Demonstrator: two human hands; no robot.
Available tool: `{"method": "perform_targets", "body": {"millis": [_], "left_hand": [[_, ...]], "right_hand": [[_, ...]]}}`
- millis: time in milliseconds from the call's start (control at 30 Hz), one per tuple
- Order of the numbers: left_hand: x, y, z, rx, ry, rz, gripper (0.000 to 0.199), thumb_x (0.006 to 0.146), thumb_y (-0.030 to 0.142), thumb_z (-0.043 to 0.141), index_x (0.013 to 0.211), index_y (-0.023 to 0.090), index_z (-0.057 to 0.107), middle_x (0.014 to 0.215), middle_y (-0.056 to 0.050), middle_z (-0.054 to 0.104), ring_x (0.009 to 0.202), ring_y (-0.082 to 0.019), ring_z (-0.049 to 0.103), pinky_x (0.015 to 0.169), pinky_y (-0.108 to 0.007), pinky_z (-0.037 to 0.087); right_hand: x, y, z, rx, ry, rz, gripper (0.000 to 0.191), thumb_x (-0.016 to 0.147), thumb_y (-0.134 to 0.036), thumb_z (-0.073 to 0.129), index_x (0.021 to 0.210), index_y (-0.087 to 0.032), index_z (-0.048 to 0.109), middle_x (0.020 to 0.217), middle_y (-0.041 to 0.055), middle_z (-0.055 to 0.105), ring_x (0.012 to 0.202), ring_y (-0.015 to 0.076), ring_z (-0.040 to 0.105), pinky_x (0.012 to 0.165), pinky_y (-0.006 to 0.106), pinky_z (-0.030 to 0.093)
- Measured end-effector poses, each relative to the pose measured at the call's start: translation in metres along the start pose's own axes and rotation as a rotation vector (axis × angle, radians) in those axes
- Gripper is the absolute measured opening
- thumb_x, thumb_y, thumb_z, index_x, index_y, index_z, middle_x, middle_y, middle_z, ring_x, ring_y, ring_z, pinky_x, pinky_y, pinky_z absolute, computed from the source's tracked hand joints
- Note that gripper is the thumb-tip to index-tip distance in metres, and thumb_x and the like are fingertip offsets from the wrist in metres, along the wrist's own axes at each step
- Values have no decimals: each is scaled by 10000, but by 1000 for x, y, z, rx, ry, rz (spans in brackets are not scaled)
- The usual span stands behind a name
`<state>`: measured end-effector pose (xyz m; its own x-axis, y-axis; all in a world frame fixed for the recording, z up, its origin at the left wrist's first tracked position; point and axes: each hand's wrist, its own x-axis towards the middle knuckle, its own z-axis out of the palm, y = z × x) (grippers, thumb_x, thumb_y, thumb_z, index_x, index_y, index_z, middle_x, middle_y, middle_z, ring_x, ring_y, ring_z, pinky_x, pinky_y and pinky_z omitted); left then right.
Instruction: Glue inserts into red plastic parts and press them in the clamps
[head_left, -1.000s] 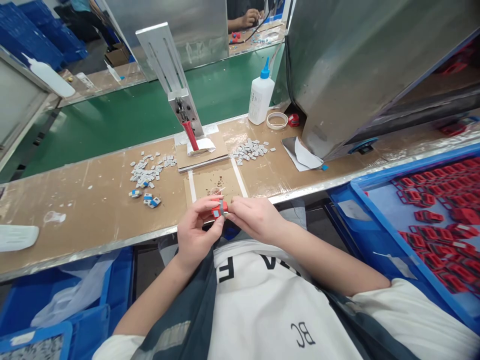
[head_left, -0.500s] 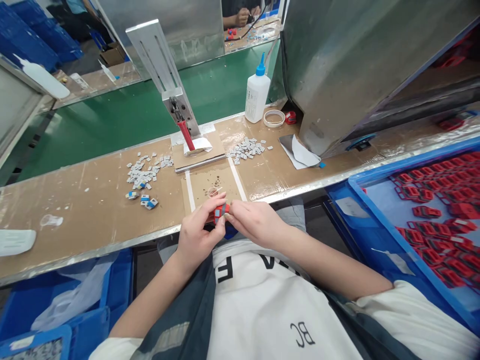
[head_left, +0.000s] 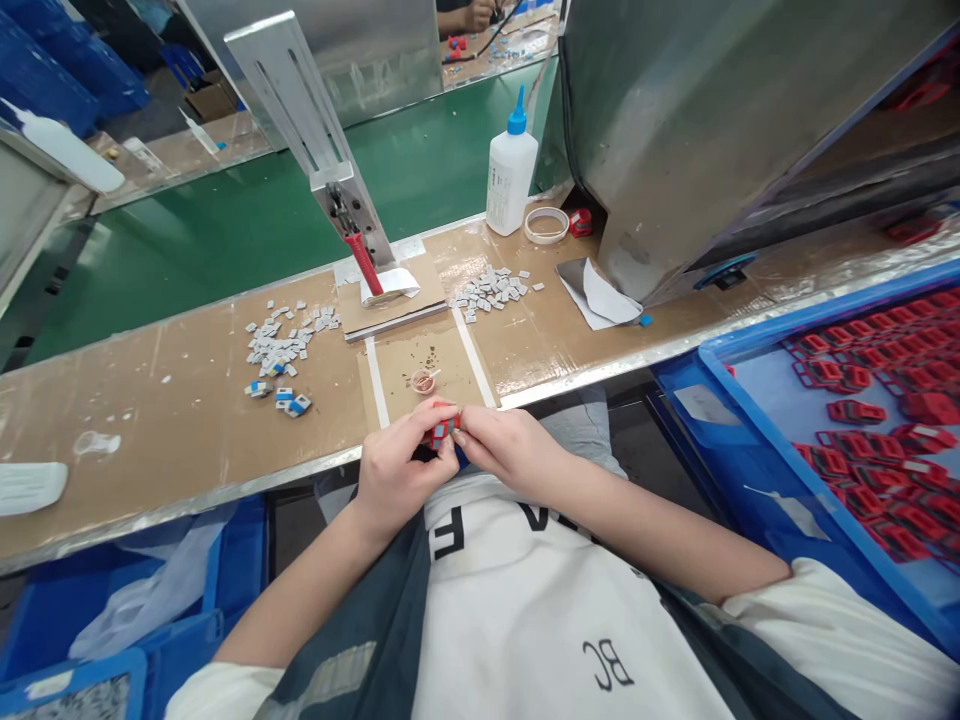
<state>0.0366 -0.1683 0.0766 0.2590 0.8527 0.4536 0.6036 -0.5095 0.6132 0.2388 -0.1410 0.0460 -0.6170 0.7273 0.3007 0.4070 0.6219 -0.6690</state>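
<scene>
A small red toy car (head_left: 442, 430) with grey window parts is between my hands, just off the front edge of the workbench. My left hand (head_left: 401, 455) grips it with thumb and fingers around its left side. Closed in a pinch, my right hand (head_left: 510, 445) has its fingertips against the car's right end, and they partly cover it. Right behind the hands on the bench lies a small round clear dish (head_left: 423, 382) with reddish content and a thin stick. Dark crumbs are scattered near it.
Behind stands a toggle press with a red handle (head_left: 364, 263). Small grey pieces lie in a left pile (head_left: 277, 340) and a right pile (head_left: 491, 292). A white bottle (head_left: 511, 180) and tape roll (head_left: 547, 225) stand farther back. A blue crate (head_left: 705, 400) at right holds red cars.
The toy car has turned slightly in my fingers, and my hands have shifted only a little. The whole view has tilted and moved slightly.
</scene>
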Motion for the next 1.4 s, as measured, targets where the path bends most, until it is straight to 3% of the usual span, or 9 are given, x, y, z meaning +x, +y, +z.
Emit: {"method": "perform_targets", "body": {"millis": [233,533,733,833,967,1033,1400], "left_hand": [[5,0,-2,-130,6,-96,264,927,147,711,1183,183,769,1264,-107,807,1131,-223,800,922,-285,690],[8,4,-3,-149,34,-46,220,886,115,725,1094,180,757,1152,-104,813,989,-188,809,813,-254,694],[5,0,4,-112,79,-4,243,853,92,721,1081,172,750,1142,-104,813,1002,-191,807,814,-242,685],[8,-2,8,-205,71,-120,196,877,133,709,1064,170,756,1145,-99,814,988,-191,813,818,-250,689],[13,-1,9,-426,-55,-371,271,914,212,708,1179,166,739,1167,-109,818,946,-194,824,817,-272,698],[15,0,8,-482,-99,-428,326,904,209,712,1227,163,719,1168,-115,818,955,-200,824,835,-283,698],[15,-4,17,-346,-85,-424,340,825,161,689,1162,191,720,1075,-75,794,922,-201,786,853,-303,660]], "right_hand": [[6,8,-7,-56,-13,-78,331,1176,-369,298,998,-213,530,811,15,634,671,158,555,608,275,337],[3,4,-10,-102,11,-155,262,1162,-301,340,998,-213,524,840,20,660,685,151,573,601,273,326],[1,2,-3,-4,19,-85,238,1142,-262,353,978,-219,520,864,28,657,726,158,585,653,272,379],[2,3,-1,21,34,-17,251,1151,-294,343,1004,-218,531,878,32,662,743,165,593,666,275,393],[6,5,-7,35,-1,82,237,1150,-310,355,1011,-220,526,880,22,666,724,160,588,668,273,385],[7,6,-10,13,-34,88,198,1137,-302,378,1023,-220,518,893,27,676,732,167,598,673,279,382],[5,10,1,-129,-129,115,216,1134,-309,370,1167,-166,527,1060,115,736,774,202,665,661,304,378]]}}
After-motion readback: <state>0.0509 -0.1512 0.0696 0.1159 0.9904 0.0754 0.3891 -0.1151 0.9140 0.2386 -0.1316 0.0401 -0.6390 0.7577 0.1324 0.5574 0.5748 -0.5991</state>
